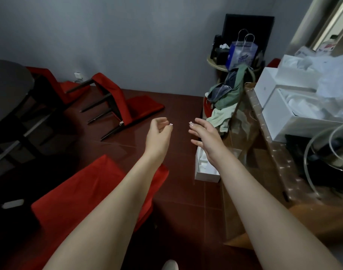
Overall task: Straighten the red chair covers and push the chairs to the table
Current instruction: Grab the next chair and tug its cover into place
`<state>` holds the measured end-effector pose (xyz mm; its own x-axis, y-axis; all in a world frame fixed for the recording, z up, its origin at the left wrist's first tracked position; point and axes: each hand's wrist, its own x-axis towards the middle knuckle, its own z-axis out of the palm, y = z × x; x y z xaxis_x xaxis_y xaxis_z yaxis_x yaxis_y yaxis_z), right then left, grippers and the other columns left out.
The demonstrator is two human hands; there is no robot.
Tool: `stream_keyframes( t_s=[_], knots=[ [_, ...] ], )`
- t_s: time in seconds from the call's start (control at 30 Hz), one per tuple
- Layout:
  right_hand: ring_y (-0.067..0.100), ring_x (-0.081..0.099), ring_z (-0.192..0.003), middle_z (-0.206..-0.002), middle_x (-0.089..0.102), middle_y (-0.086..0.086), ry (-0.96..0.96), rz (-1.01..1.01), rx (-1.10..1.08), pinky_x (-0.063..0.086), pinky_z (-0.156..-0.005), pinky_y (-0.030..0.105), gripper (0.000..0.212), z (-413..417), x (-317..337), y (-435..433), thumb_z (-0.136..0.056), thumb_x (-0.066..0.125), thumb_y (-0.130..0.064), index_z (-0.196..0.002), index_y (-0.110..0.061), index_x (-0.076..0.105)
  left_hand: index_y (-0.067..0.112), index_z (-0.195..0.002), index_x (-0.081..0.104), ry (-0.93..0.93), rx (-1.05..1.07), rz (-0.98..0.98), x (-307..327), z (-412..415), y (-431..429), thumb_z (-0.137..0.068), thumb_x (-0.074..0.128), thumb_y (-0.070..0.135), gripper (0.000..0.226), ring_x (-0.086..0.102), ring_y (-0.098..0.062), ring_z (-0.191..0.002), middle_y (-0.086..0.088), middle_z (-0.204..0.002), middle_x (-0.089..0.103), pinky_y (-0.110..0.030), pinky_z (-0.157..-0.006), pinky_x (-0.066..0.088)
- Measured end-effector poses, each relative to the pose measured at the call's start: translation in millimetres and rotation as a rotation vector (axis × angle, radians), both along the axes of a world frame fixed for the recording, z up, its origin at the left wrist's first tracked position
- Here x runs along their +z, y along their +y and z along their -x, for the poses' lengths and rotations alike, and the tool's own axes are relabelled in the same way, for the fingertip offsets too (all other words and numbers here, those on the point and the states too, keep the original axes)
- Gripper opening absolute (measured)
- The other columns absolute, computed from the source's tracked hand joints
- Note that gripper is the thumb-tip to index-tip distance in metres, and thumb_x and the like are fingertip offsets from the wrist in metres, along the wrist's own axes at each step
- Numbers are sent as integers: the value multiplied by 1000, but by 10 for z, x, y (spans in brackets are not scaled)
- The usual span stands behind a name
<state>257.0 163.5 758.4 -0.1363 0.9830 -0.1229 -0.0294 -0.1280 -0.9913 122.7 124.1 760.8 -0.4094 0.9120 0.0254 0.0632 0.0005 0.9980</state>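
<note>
A chair with a red cover (116, 100) lies tipped over on the floor near the far wall, its dark legs pointing left. Another red-covered chair (49, 80) stands behind it at the dark round table (9, 80) on the left. A third red-covered chair (84, 193) is close below me, under my left forearm. Both arms reach forward over the floor. My left hand (159, 131) hangs with fingers loosely curled and holds nothing. My right hand (205, 135) is spread with straight fingers, also empty. Neither hand touches a chair.
The floor is dark red tile (178, 114). On the right stand cardboard boxes (242, 152) with white boxes (295, 114) on top, a pile of clothes (225, 98) and a small open white box (205, 168) on the floor. A side table (213, 62) holds bags.
</note>
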Motion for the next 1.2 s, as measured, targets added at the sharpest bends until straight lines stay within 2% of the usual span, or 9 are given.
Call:
stream_keyframes(
  t_s=[0.23, 0.37, 0.53, 0.7, 0.9, 1.03, 1.2],
  knots=[
    [3, 58, -103, -104, 61, -13, -22, -23, 23, 49, -94, 34, 44, 222, 21, 724, -89, 62, -27, -131, -21, 47, 18, -119, 53, 3, 32, -16, 46, 263, 670, -93, 52, 22, 26, 53, -8, -109, 10, -112, 57, -36, -101, 43],
    [4, 57, -105, -105, 60, -13, -34, -20, 47, 48, -93, 35, 46, 321, 25, 1077, -89, 62, -27, -132, -19, 47, 20, -115, 53, -31, 69, -25, 52, 396, 954, -94, 51, 21, 22, 52, 0, -102, 16, -105, 54, -33, -100, 44],
    [4, 56, -105, -106, 60, -13, -41, 1, 109, 48, -94, 36, 46, 478, -41, 1586, -88, 64, -28, -131, -22, 48, 23, -114, 52, -28, 130, -21, 36, 535, 1335, -94, 51, 22, 20, 52, -5, -109, 9, -116, 56, -32, -99, 43],
    [2, 56, -101, -101, 60, -16, -18, -10, 190, 48, -95, 37, 45, 602, -63, 2231, -88, 64, -27, -129, -21, 48, 19, -114, 51, -26, 243, -41, 2, 619, 1905, -93, 52, 20, 21, 53, -9, -108, 3, -117, 57, -28, -93, 44],
    [11, 55, -111, -108, 60, -10, -16, -18, 304, 46, -97, 39, 48, 642, 13, 3075, -88, 64, -25, -132, -18, 46, 22, -111, 52, -18, 332, -17, -14, 606, 2650, -92, 54, 21, 19, 55, -7, -103, 6, -111, 58, -26, -86, 44],
    [12, 55, -111, -118, 58, -3, -12, -14, 352, 46, -97, 39, 48, 691, 7, 3585, -88, 63, -24, -133, -18, 45, 24, -108, 54, 1, 378, -43, -8, 600, 3098, -91, 55, 22, 17, 55, -1, -99, 12, -106, 58, -25, -83, 45],
    [12, 56, -111, -126, 58, 1, -2, 6, 389, 47, -93, 35, 48, 812, -115, 4058, -88, 62, -24, -133, -17, 45, 27, -106, 52, 11, 406, -25, -107, 637, 3495, -92, 54, 21, 16, 55, -2, -101, 14, -106, 58, -30, -90, 47]
  ],
)
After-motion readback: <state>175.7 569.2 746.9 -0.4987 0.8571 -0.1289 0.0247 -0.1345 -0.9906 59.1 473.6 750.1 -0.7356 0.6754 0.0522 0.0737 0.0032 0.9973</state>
